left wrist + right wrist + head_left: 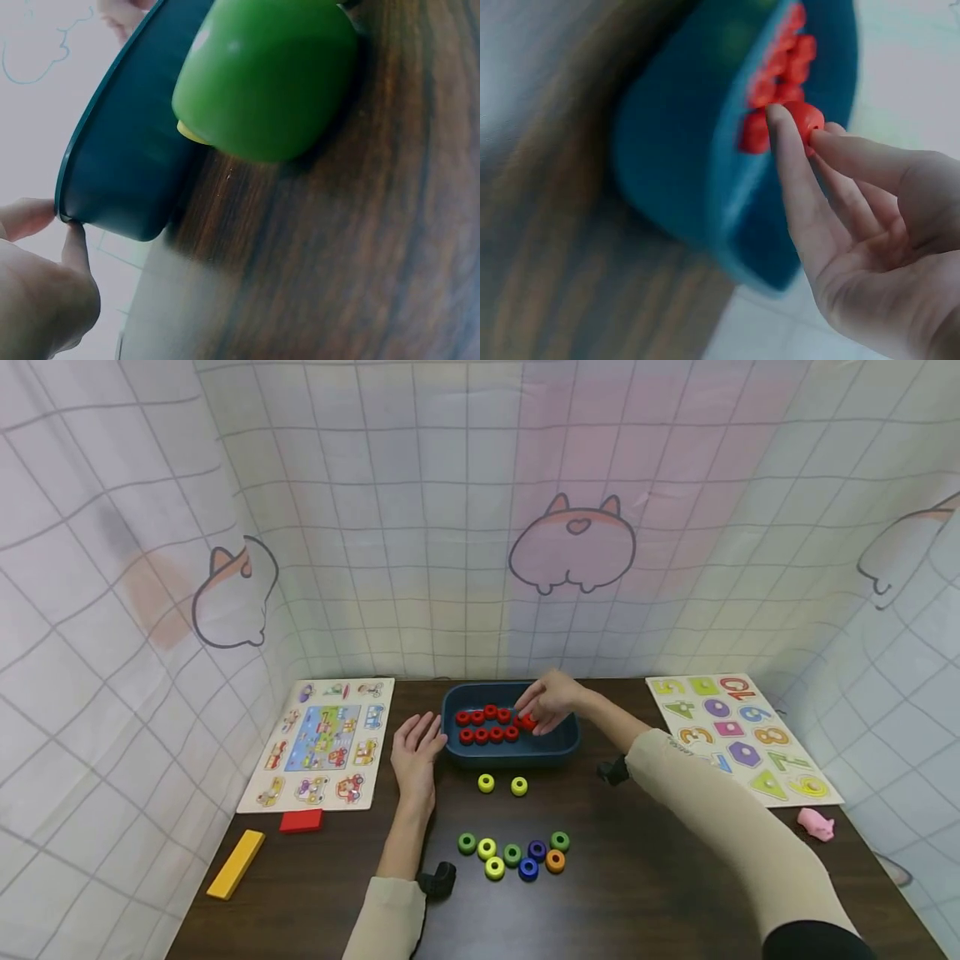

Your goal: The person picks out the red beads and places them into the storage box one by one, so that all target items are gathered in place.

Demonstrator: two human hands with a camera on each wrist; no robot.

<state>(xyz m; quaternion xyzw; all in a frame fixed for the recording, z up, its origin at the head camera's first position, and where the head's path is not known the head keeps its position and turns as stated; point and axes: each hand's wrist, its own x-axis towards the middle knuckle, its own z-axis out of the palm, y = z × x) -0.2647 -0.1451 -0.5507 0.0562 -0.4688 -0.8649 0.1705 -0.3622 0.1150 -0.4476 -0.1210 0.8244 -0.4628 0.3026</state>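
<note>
A dark blue tray point(512, 761) holds several red beads point(497, 734), grouped in rows toward its left side. My right hand point(551, 700) reaches into the tray from the right. In the right wrist view its thumb and fingers pinch one red bead point(804, 120) beside the others. At the tray's left end lies my left hand point(415, 752), its fingers fairly straight; the thumb and a finger touch the rim in the left wrist view. Two yellow beads point(486, 783) rest on the table just in front of the tray.
Nearer me lies a cluster of green point(512, 855), yellow, blue and orange beads point(555, 861). A vehicle puzzle board point(322, 743), a red block point(302, 821) and a yellow block point(236, 865) are left. A number puzzle board point(738, 735) and pink pig point(815, 824) are right.
</note>
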